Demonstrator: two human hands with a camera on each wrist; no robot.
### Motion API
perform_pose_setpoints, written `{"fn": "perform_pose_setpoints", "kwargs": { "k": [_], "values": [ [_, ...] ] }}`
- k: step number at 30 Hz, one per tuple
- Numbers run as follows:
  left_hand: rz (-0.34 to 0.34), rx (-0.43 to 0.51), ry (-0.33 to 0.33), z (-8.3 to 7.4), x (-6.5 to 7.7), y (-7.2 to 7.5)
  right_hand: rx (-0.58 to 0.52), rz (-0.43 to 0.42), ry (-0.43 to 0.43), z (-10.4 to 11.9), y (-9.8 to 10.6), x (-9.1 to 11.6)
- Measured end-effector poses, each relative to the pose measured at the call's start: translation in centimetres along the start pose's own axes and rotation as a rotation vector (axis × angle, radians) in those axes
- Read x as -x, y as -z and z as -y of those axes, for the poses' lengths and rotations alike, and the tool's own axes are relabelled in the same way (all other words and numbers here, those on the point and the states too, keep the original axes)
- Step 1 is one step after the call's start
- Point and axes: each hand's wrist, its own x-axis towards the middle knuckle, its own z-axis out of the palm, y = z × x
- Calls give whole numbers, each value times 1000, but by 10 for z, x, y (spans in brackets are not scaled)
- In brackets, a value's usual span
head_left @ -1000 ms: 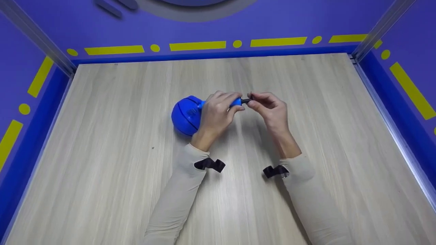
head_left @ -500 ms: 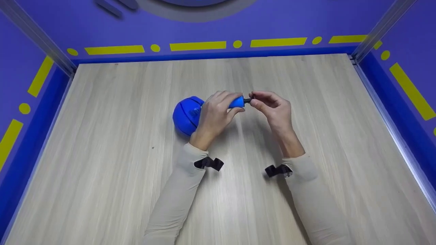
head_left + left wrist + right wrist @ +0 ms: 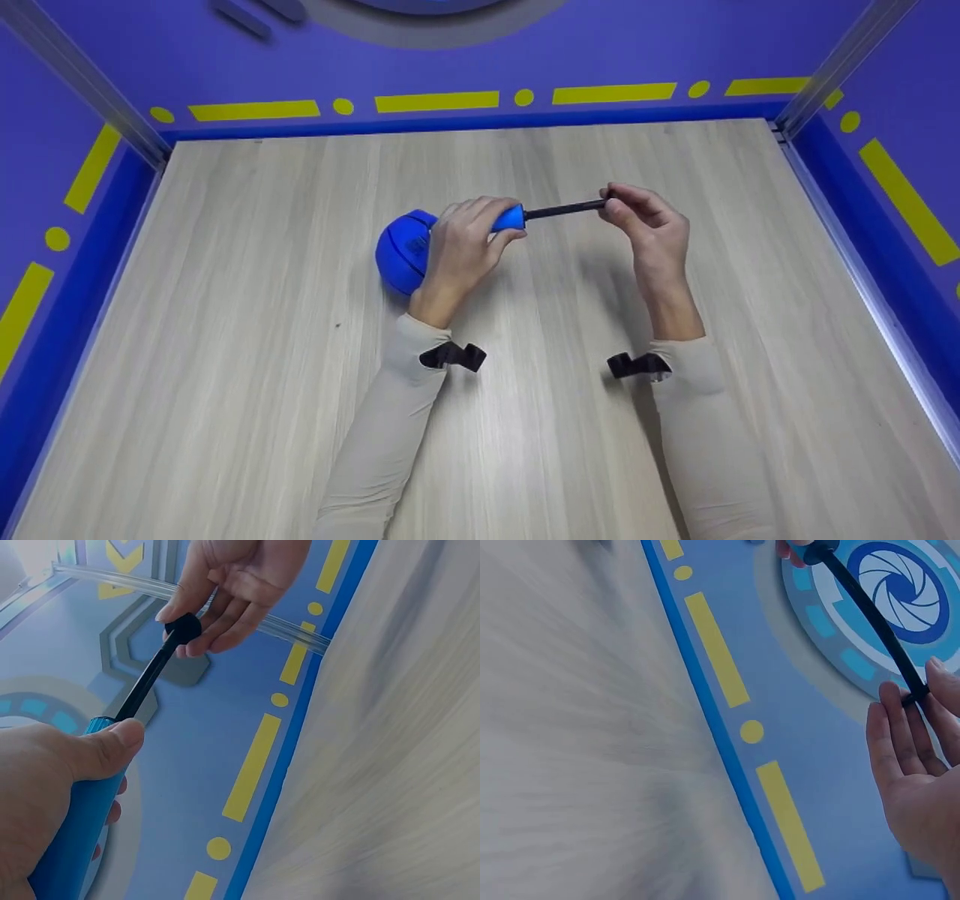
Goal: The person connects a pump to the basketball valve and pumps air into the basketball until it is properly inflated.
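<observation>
Near the middle of the head view, the left hand curls its fingers round the pump — 1 black rod runs from it rightward, its end pinched by the right hand. The ball sits left of centre, partly behind the left hand.

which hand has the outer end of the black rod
The right hand: it pinches the end of the black rod farther from the blue ball. The left hand instead grips the blue cylinder.
</observation>
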Motion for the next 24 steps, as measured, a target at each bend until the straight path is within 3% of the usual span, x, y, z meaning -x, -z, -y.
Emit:
{"fn": "perform_pose_setpoints", "kwargs": {
  "k": [7,15,24],
  "values": [
    [-16,0,-23,-2,1,-3,-7,19,-6,-9,-16,7],
    [42,-9,-41,-9,1,-7,55,121,-32,-17,-42,19],
    [50,4,-48,-9,-1,-5,154,155,5,-15,-39,17]
  ]
}}
